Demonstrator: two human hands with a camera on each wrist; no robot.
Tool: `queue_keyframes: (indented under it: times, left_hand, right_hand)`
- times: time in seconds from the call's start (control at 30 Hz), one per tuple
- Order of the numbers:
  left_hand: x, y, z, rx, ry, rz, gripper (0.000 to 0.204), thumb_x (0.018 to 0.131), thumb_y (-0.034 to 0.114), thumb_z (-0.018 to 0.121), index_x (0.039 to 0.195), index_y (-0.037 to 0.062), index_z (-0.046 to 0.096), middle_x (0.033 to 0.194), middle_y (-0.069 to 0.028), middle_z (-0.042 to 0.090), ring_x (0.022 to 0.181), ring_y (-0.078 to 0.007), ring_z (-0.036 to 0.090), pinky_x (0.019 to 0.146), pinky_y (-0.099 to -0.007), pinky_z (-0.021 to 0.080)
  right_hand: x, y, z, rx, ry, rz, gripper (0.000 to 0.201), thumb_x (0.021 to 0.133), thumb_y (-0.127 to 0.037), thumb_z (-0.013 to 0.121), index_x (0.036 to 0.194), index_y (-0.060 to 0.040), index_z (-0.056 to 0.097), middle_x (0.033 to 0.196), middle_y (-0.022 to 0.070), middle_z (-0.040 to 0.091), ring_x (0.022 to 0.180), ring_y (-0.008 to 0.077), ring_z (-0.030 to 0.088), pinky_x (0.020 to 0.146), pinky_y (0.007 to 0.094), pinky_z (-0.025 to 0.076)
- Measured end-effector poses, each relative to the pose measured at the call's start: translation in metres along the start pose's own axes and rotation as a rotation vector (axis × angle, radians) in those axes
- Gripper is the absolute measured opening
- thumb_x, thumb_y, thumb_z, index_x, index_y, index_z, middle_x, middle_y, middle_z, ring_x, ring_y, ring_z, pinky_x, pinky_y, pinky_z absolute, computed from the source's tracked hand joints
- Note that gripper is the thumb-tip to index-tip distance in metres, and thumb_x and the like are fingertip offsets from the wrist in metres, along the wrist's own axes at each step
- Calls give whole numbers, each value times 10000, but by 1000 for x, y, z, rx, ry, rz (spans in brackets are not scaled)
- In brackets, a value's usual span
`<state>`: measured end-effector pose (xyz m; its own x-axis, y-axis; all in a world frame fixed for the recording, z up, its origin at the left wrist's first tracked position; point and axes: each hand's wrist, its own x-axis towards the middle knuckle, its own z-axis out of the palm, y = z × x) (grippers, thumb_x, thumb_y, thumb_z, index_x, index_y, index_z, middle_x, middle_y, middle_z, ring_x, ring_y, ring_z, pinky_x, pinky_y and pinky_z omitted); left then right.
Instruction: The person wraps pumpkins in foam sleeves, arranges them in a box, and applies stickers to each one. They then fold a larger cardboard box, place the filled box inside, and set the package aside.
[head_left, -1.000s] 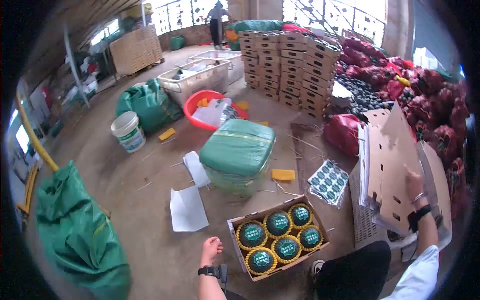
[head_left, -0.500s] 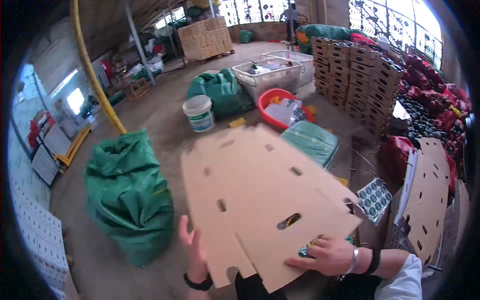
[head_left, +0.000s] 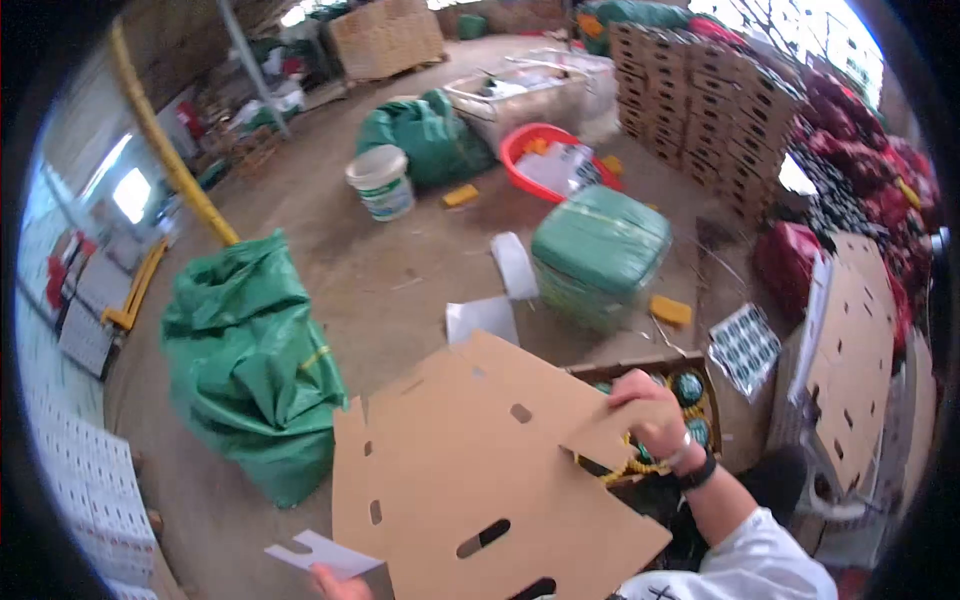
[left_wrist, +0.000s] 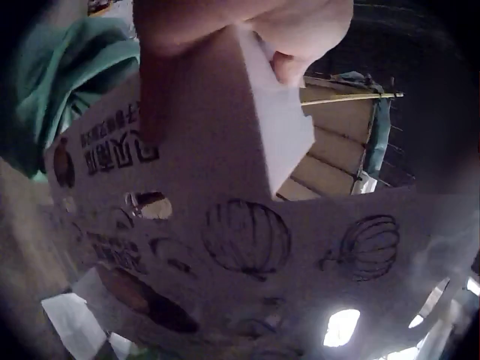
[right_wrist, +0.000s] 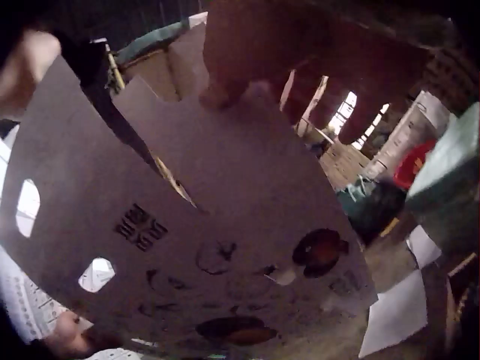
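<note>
A flat, die-cut cardboard box blank [head_left: 440, 450] with slots and oval holes is held in front of the body. Its underside, in the left wrist view, carries printed pumpkins and characters. My left hand [head_left: 342, 584], low at the left, pinches a side flap [head_left: 318, 552] that stands bent up from the blank. At the blank's right edge, my right hand [head_left: 652, 412] grips another flap, with fingers curled over it. Partly hidden behind that hand sits an open carton [head_left: 712, 425] of dark green pumpkins [head_left: 688, 388] in yellow foam nets.
More cardboard blanks [head_left: 850, 350] lean at the right, near a sheet of round stickers [head_left: 745, 345]. A green wrapped bale [head_left: 605, 245], a red basin [head_left: 520, 170] and a white bucket [head_left: 382, 180] stand ahead. A green sack [head_left: 250, 370] is at the left.
My right hand has brought a blank from the leaning stack to the front of the body. Both hands now grip it, and its left flap has been bent up.
</note>
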<state>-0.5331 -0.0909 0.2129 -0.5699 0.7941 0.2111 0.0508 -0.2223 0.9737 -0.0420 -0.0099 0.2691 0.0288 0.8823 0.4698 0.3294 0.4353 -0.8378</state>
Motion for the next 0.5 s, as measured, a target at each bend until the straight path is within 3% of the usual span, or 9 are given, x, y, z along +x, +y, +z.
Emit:
queue_keyframes:
  times: [0.07,0.13,0.17,0.23,0.27,0.33,0.4,0.43,0.5]
  left_hand:
    - [0,26,-7,244,-11,81,306,828,159,632,1045,-42,557,936,-117,621,733,-277,593,681,-366,501]
    - [-3,73,5,810,-387,-292,326,839,192,640,989,-85,555,908,-162,611,702,-318,576,663,-365,494]
    - [-10,84,19,1023,-653,-281,371,847,205,639,1044,-90,531,967,-188,588,797,-317,570,728,-369,481]
    - [-27,99,44,1265,-1144,-177,428,854,220,639,1112,-92,500,1037,-219,559,910,-317,556,806,-374,459]
    - [-38,94,51,1263,-1268,-185,437,854,221,639,1123,-90,493,1050,-223,552,929,-317,549,819,-376,452]
    - [-60,82,54,1133,-1263,-315,455,853,223,640,1146,-85,479,1074,-231,538,965,-318,535,843,-379,437]
    - [-83,73,56,920,-1059,-485,474,852,224,640,1170,-81,465,1098,-239,525,1001,-319,522,868,-383,423]
    - [-94,69,59,825,-930,-547,484,852,225,641,1181,-79,457,1110,-243,518,1019,-319,515,880,-385,415]
    - [-107,57,70,673,-656,-570,505,852,227,641,1204,-74,443,1135,-251,505,1056,-320,501,905,-389,401]
  right_hand:
    - [-4,10,11,2,-70,333,291,780,-284,677,728,-5,611,708,112,596,660,211,564,621,328,453]
    - [-21,2,31,-74,-142,404,405,812,-365,640,591,-30,590,517,148,506,460,292,499,474,358,414]
    - [-41,5,42,-357,-270,219,426,817,-379,629,572,-33,578,525,165,517,457,333,496,461,386,413]
    - [-74,-32,53,-72,-524,168,419,827,-364,618,585,-25,571,591,173,560,543,324,544,507,401,435]
    - [-90,-48,62,149,-435,27,366,840,-330,610,646,-21,583,631,138,578,641,292,583,648,406,463]
    - [-117,-63,58,632,-514,194,365,896,-348,525,840,2,613,795,89,612,844,232,589,859,404,431]
    - [-127,-64,60,978,-227,323,501,915,-455,432,912,15,607,886,94,620,913,214,570,900,387,420]
    - [-126,-59,53,861,-399,409,630,893,-575,368,1025,5,576,925,83,615,938,215,562,959,386,388]
    - [-111,-54,69,489,-208,374,649,817,-567,520,1147,-8,518,1168,143,525,1099,276,493,990,404,361]
